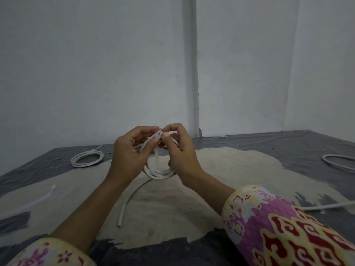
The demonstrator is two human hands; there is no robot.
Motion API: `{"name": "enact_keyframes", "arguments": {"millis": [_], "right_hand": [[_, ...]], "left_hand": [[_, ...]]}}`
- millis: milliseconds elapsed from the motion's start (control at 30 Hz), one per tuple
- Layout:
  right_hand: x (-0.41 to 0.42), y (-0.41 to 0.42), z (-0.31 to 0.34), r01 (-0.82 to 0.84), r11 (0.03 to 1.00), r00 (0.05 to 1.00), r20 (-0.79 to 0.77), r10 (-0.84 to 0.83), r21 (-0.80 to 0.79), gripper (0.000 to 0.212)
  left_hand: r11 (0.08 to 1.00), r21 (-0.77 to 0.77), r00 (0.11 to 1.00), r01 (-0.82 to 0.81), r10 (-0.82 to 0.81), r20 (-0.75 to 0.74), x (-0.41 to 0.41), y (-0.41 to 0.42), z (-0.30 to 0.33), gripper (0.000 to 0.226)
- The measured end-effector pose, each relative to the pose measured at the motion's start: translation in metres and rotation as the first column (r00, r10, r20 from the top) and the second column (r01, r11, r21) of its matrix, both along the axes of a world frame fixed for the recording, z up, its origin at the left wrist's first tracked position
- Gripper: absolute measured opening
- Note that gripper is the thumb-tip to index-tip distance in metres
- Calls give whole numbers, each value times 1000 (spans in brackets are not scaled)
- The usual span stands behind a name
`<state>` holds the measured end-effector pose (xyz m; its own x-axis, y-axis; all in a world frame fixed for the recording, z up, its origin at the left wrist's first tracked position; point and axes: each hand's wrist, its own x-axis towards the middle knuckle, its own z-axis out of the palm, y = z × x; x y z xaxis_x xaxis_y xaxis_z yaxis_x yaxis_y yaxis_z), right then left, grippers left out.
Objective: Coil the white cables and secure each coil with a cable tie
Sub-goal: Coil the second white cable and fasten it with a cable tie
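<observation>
Both hands met at the top of the coiled white cable [159, 172], held upright above the surface [211, 169]. Left hand [132, 150] curled its fingers round the top of the coil and pinched the cable tie [157, 150] there, while the right hand [179, 148] pinched the tie from the other side, thumb and forefinger closed on it. The tie's tail hung down through the middle of the coil. One loose cable end [126, 204] trailed from the coil's bottom down onto the surface, toward the person.

Judging by this, the step in hand was fastening the tie round the coil; whether the tail had entered the tie's head could not be told. Next would likely come pulling the tail snug without letting the loops spring apart.

Left of the held coil lay a finished coil [87, 159], already tied. Spare cable ties [32, 202] lay nearer on the left. Far right of the coil, another white cable [338, 160] lay uncoiled.
</observation>
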<state>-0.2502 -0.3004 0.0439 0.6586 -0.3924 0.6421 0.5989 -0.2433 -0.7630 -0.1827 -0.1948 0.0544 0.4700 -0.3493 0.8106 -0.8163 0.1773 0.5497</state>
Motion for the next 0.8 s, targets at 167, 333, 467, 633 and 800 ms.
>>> {"name": "enact_keyframes", "arguments": {"millis": [167,333,467,633,800], "right_hand": [[0,-2,1,11,1000,1000,12,-11,16,6],[1,-3,2,-3,999,1000,0,3,54,8],[2,-3,0,15,998,999,-29,-14,65,11],[5,-1,-3,41,998,999,-7,-41,40,13],[6,2,-1,24,993,986,-165,-5,117,19]], "left_hand": [[999,-14,999,41,-42,-22,0,-2,0,19],[999,0,999,32,-32,-35,4,-2,-1,22],[995,87,995,-45,36,96,4,0,-2,24],[983,137,957,-125,83,277,5,4,0,31],[995,40,983,-89,81,164,6,1,-5,25]]}}
